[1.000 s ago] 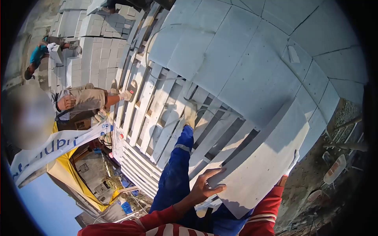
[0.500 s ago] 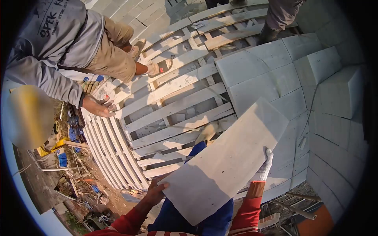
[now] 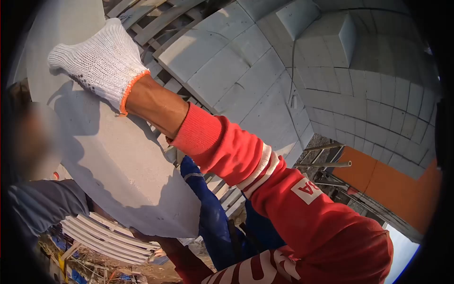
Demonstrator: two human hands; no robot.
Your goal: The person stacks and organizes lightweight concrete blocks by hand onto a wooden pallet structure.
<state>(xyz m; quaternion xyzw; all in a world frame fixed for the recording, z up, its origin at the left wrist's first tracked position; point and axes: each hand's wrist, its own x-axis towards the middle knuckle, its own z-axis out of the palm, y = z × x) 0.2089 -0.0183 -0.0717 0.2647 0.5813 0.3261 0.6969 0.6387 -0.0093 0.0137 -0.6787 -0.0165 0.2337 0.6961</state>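
Observation:
A big pale grey lightweight concrete block is raised in front of me on the left, tilted, with its long face partly in shadow. My right hand, in a white knitted glove with an orange cuff, is closed on its upper part; the fingertips are hidden. Low down, my bare left hand is in shadow against the block's bottom edge, its fingers mostly covered by the block. A co-worker's grey sleeve reaches in from the left, close behind the block, and that person's hand is largely hidden.
Stacked grey blocks lie beyond my right arm, and a block wall rises at the right. Wooden slats are below the block. A pipe juts out near an orange panel.
The block has come up and to the left, much closer to the camera, held by my hands. My view has turned, and the co-worker's arm is now close to the block.

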